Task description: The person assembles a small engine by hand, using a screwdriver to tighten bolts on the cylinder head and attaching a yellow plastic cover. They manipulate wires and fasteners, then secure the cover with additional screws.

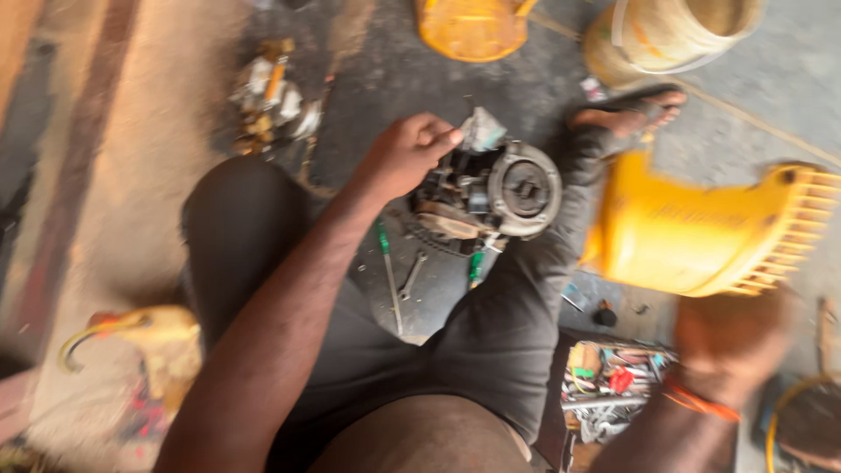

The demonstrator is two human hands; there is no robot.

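The left hand point(407, 156) grips the top of a small engine point(491, 193) resting between the person's legs. The right hand point(731, 337), blurred, holds up a yellow plastic cover point(701, 232). Beneath it, a box point(613, 381) holds mixed tools

left hand point(410, 156) fingers curled in a grip; right hand point(731, 337) raised, blurred

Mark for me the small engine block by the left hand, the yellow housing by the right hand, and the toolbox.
engine block point(512, 188), head view, on its round grey face.
yellow housing point(692, 236), head view, on its broad side.
toolbox point(609, 385), head view, on the tools inside.
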